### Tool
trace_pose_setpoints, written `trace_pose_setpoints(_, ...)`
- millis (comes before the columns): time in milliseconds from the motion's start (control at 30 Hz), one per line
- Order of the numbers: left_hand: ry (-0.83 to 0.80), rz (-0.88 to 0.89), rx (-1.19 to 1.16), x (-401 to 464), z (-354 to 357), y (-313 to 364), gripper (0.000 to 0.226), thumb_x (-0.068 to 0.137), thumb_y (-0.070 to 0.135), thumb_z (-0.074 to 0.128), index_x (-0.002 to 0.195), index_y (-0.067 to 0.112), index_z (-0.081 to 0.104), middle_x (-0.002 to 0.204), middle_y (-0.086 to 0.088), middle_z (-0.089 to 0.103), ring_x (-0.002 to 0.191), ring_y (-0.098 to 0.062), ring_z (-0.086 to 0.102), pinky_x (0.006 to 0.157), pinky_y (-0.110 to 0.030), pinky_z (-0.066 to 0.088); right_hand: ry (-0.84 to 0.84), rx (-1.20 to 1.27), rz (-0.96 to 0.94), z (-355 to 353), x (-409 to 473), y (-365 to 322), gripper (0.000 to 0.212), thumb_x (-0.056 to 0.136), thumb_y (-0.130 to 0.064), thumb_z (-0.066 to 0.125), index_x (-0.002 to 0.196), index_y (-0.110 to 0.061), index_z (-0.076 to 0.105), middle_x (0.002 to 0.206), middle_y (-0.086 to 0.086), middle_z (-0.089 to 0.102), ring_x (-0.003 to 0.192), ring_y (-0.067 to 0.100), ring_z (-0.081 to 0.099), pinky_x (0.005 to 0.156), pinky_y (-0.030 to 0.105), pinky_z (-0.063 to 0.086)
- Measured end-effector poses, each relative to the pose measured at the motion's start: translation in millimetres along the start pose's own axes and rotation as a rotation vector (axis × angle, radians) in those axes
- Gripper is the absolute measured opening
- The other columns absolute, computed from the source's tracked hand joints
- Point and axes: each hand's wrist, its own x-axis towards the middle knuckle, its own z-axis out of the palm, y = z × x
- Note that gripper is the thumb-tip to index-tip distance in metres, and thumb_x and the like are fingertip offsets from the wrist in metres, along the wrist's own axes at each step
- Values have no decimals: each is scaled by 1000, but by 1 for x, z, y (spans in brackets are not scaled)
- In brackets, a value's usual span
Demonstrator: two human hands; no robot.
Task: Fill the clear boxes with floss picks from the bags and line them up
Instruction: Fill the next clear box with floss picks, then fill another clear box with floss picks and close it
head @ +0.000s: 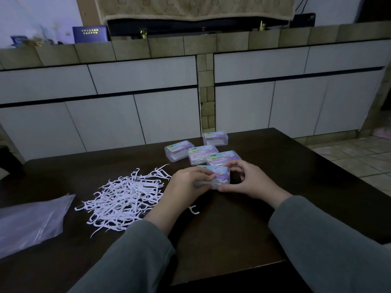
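A clear box (pixel 218 175) with a pastel label and white floss picks inside sits on the dark table (pixel 243 233), lid down. My left hand (pixel 186 185) grips its left end and my right hand (pixel 247 180) grips its right end, thumb at the front edge. Behind it stand several more clear boxes: one (pixel 224 157) touching it, one (pixel 202 154) at centre, one (pixel 178 150) to the left and one (pixel 215 138) farthest back. A loose pile of white floss picks (pixel 124 197) lies left of my hands. A single pick (pixel 194 210) lies under my left wrist.
A crumpled clear plastic bag (pixel 31 220) lies at the table's left edge. White cabinet doors (pixel 105 115) under a tiled counter stand beyond the table. Tiled floor (pixel 359 153) shows to the right.
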Motion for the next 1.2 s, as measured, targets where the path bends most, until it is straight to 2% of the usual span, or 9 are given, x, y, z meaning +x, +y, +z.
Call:
trace_pose_setpoints(167,-118,-172,42,4,-1,5,34,88,28,69,122,28,65,133,8,59,128,-8,50,109,-31,38,27,-13,26,0,1,1,95,37,-78,70,121,-40,50,129,-12,59,124,8,50,108,48,37)
trace_pose_setpoints(400,-287,-154,9,13,2,12,42,96,16,57,135,28,53,147,13,44,142,-6,28,117,-33,26,53,-98,110,-11,0,-2,77,66,-54,81,131,-32,45,138,-8,53,127,13,48,108,48,36)
trace_pose_setpoints(500,-161,-126,-170,9,4,8,37,91,19,64,126,31,61,136,15,55,129,-2,46,107,-28,41,60,-274,131,-13,-3,-9,79,72,-56,75,138,-31,40,138,-7,51,127,16,46,107,44,33)
trace_pose_setpoints(600,105,-160,-252,11,-1,-1,30,89,12,63,114,28,69,117,14,65,108,1,59,94,-24,50,96,-367,111,-11,-4,-25,90,67,-68,71,142,-31,36,137,-4,47,124,18,41,102,42,36)
trace_pose_setpoints(667,324,-234,-248,17,-11,-6,25,88,6,63,105,23,72,104,12,67,93,3,61,82,-14,50,150,-367,37,-8,-1,-39,89,69,-72,66,141,-31,36,136,-3,42,124,18,39,101,41,38)
trace_pose_setpoints(733,404,-328,-185,22,-20,-14,23,87,6,62,102,22,71,104,6,65,88,-1,59,72,-8,44,188,-358,-67,-2,8,-53,78,75,-67,63,140,-32,38,136,-3,42,124,17,38,102,40,39)
trace_pose_setpoints(833,344,-467,-79,30,-26,-36,21,88,11,63,106,20,69,112,0,60,99,-14,57,76,-16,40,168,-297,-153,12,29,-73,58,85,-49,64,137,-30,44,135,-3,47,124,15,41,100,37,41)
trace_pose_setpoints(933,249,-546,-3,40,-22,-60,27,87,16,65,114,17,67,123,-3,55,110,-17,52,81,-17,36,124,-291,-157,25,60,-91,49,88,-37,62,134,-23,51,132,0,51,122,18,45,100,37,44)
trace_pose_setpoints(1200,46,-559,217,63,-20,-99,51,88,35,63,137,29,50,141,-1,44,126,-23,43,101,-40,39,-19,-627,76,49,146,-104,57,86,-43,60,133,-14,48,134,14,48,128,33,37,106,50,30)
